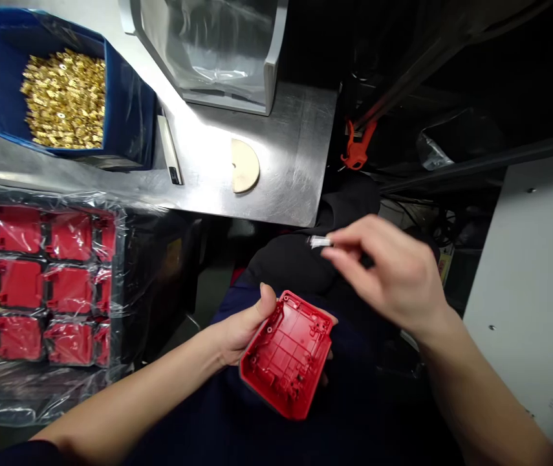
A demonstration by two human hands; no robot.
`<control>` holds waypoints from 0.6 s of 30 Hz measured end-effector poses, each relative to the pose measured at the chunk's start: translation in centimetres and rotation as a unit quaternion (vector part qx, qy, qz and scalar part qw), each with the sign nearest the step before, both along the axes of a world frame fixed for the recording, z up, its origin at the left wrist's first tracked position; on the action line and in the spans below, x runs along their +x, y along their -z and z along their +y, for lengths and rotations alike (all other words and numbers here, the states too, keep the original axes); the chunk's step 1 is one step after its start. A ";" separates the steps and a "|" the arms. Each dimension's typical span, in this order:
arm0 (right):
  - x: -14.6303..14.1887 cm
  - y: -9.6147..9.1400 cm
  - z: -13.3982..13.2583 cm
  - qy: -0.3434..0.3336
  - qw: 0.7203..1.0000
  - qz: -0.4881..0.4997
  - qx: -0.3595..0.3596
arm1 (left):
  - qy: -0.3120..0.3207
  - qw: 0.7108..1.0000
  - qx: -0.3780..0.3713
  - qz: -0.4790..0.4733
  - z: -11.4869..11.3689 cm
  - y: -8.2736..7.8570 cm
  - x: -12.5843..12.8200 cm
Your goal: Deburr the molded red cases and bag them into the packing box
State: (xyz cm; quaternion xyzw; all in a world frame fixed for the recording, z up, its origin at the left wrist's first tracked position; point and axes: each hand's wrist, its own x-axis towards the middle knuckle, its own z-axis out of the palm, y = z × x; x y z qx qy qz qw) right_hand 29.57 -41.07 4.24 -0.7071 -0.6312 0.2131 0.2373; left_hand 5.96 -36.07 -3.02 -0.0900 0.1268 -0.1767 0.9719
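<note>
My left hand grips a red plastic housing by its edge, thumb on the near rim and fingers underneath. The housing's hollow side faces up, showing ribs, screw posts and small dark marks inside. Above and to the right of it, my right hand pinches a small white piece between thumb and fingertips. That piece has a dark tip and is slightly blurred, so its kind is unclear. It is apart from the housing.
A blue bin of small brass parts, a white-handled cutter, a cream half-disc and a grey bin stand on the metal bench. Left, a plastic-lined box holds red housings. An orange tool hangs beyond the bench.
</note>
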 end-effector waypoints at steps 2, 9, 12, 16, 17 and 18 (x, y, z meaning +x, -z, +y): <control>1.1 2.8 1.9 0.110 0.993 -0.008 0.038 | -0.002 0.998 -0.054 -0.015 -0.3 0.7 0.1; 2.4 13.0 10.8 0.195 0.980 -0.012 0.046 | -0.021 0.999 -0.015 -0.021 -0.6 0.1 -0.2; 2.7 15.2 12.7 0.202 0.978 -0.045 0.010 | -0.031 0.998 0.051 -0.011 -0.1 -1.3 -0.2; 3.1 16.4 12.7 0.193 0.979 -0.058 -0.007 | -0.003 0.994 0.109 0.010 0.7 -2.7 0.2; 3.2 16.5 12.5 0.188 0.980 -0.057 -0.002 | 0.004 0.993 0.114 0.015 0.8 -2.8 0.3; 3.3 16.5 12.3 0.185 0.981 -0.056 0.002 | 0.008 0.993 0.116 0.017 0.9 -2.9 0.4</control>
